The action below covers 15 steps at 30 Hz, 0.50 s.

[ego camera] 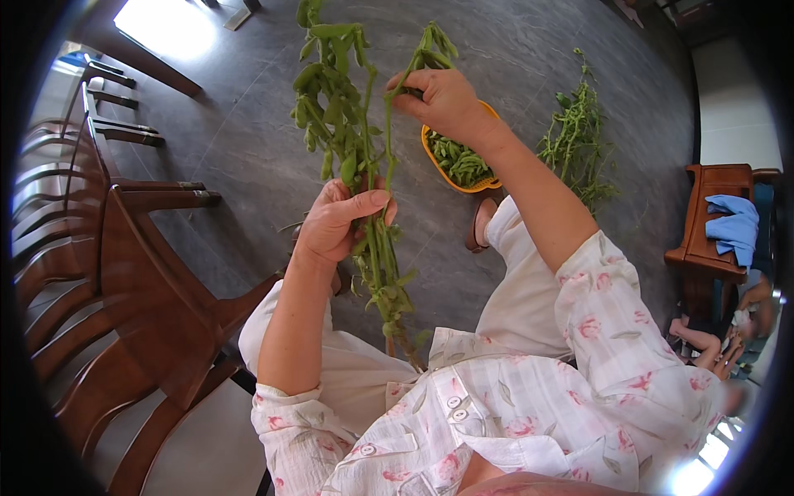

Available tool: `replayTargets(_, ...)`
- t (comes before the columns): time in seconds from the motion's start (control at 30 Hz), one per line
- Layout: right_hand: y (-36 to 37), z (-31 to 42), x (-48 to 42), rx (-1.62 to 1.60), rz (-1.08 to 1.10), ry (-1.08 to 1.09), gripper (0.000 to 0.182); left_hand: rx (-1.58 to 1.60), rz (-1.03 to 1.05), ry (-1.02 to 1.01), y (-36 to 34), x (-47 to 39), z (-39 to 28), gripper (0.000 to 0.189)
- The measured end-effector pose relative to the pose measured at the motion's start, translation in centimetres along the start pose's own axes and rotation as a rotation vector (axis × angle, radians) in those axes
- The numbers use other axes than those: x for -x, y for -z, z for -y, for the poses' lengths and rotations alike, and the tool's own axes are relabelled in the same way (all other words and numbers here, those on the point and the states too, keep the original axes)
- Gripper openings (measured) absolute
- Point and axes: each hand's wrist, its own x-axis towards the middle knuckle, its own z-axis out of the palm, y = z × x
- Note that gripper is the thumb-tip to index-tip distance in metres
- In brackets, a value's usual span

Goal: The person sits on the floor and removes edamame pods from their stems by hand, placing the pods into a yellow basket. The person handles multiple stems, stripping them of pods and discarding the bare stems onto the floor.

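Observation:
My left hand (344,217) is closed around the stems of a bunch of green soybean plants (335,102), whose pods stand above the hand and whose lower stems reach down to my lap. My right hand (437,102) pinches one stem of pods near its upper end, to the right of the bunch; its fingertips partly hide the pods there. Beyond my right wrist, a yellow plastic basket (443,170) holds loose green pods (462,160) on the floor, partly covered by my forearm.
A heap of green plant stems (574,136) lies on the grey floor at the right. Wooden chairs (155,273) stand close at the left. At the far right are a wooden seat (691,239) with a blue cloth (733,226) and a seated person (707,344).

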Motion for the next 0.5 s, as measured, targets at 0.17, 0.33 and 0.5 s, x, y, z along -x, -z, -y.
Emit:
replayTargets(0.17,-0.7,-2.6,0.4,0.246,-0.136,0.087,0.020,-0.045,-0.055,0.005,-0.3,-0.1,-0.3,0.013)
replayTargets(0.33,-1.9,-4.3,0.6,0.268,-0.128,0.070,0.020,-0.084,-0.098,0.001,-0.2,-0.2,-0.2,0.010)
replayTargets(0.5,-3.0,-5.5,0.9,0.297,-0.086,0.071,0.023,-0.097,-0.152,0.009,-0.2,0.0,-0.1,0.012)
